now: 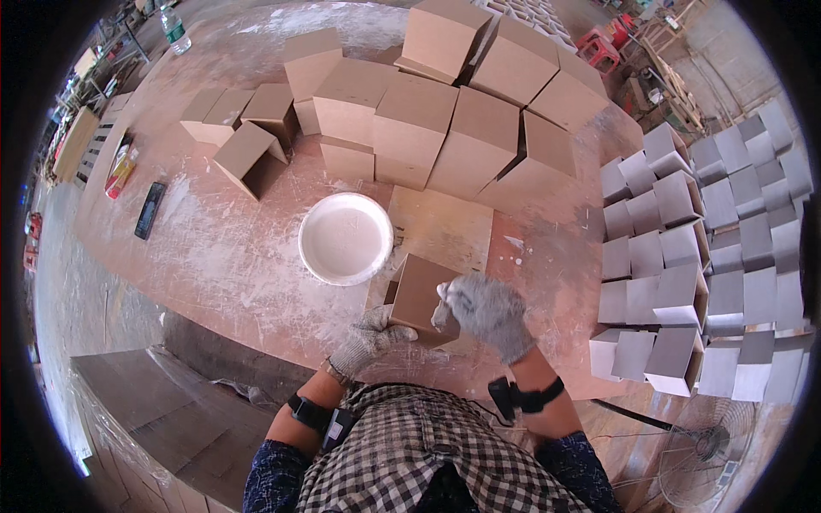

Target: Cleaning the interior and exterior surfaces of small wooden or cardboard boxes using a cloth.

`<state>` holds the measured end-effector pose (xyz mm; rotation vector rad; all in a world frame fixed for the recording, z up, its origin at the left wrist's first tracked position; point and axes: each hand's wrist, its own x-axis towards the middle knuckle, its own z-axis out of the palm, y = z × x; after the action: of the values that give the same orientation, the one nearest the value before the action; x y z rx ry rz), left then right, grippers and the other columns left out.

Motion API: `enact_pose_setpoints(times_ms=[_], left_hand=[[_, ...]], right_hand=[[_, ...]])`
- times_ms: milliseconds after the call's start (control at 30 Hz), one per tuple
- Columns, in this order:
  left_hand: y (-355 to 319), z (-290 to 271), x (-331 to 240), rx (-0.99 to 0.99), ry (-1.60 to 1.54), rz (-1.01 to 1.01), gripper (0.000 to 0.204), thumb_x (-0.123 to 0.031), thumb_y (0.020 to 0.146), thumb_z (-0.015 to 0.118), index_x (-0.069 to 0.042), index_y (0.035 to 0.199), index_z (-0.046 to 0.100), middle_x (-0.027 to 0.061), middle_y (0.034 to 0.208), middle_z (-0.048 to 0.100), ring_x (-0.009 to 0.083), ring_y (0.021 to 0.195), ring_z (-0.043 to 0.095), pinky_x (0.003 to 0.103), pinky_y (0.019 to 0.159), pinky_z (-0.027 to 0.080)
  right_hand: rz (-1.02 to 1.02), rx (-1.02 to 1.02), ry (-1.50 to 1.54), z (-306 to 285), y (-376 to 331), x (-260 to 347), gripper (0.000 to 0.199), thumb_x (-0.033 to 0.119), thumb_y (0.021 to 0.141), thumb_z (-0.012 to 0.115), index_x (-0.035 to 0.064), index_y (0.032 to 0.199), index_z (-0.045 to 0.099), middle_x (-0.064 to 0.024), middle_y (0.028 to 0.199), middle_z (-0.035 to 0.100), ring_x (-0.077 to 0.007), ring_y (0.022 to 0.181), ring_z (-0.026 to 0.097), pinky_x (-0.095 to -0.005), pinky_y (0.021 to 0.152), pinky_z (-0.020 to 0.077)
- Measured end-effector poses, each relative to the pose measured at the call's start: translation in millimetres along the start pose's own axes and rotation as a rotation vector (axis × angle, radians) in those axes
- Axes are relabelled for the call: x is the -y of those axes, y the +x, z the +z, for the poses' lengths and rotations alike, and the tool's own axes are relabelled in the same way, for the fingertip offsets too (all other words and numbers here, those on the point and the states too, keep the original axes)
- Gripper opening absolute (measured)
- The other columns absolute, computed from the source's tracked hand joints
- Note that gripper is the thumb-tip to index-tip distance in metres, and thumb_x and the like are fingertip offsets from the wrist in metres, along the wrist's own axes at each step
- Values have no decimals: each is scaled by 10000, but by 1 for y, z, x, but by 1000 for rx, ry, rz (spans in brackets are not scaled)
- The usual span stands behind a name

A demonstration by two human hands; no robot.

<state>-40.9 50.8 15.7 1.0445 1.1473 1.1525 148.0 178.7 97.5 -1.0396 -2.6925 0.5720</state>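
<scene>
A brown open-ended box [421, 295] stands tilted close to me, near the table's front edge. My left hand [374, 335], in a grey knit glove, is closed on its lower left corner, with the thumb on the front. Against the box's right side is my right hand [489, 311], gloved the same way, its fingers curled in. Something whitish shows at those fingertips, too small to make out. Just beyond my left hand sits a white round tub [345, 238] with pale powder or paste inside. Under the box lies a flat light-brown board [449, 224].
Brown boxes [415, 115] are stacked along the far side, with a few smaller ones [248, 154] to their left. A phone [150, 210] and a plastic bottle [175, 32] lie at left. Rows of grey-white boxes [680, 256] and a fan [705, 445] stand at right.
</scene>
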Motion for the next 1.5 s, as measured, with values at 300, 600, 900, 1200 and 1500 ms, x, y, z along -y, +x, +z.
enact_pose_setpoints(times_ms=[300,600,900,1200,1500], left_hand=[[-5,7,11,-97,-155,33,200,-119,844,719,-45,1027,686,21,949,696,97,861,610,268,755,501],[-17,13,19,-220,55,62,257,-225,812,761,-56,988,681,75,898,677,165,852,602,314,746,472],[-19,10,38,-97,-59,-43,356,-86,760,785,-41,1081,639,33,1005,669,119,963,606,270,792,504],[-20,13,69,-107,169,177,308,-85,789,745,-57,1078,641,75,1086,649,172,1012,610,331,836,513],[-18,15,67,-132,165,119,320,-201,789,742,-83,1071,650,110,1061,652,296,993,615,380,837,490]], right_hand=[[-71,-6,-205,8,37,-10,211,309,850,598,110,917,611,-64,828,622,-255,765,638,-422,611,511],[-443,186,-406,8,18,16,189,242,829,585,78,912,629,-115,877,642,-257,739,640,-415,610,511],[-660,170,-317,1,-9,26,181,197,794,590,69,918,620,-90,881,613,-253,709,609,-395,588,484],[-507,227,-423,30,49,23,265,252,835,572,71,1019,629,-89,843,606,-259,752,610,-420,671,493],[-328,8,-319,42,72,26,192,233,797,574,105,913,655,-81,828,595,-236,737,618,-414,622,501]])
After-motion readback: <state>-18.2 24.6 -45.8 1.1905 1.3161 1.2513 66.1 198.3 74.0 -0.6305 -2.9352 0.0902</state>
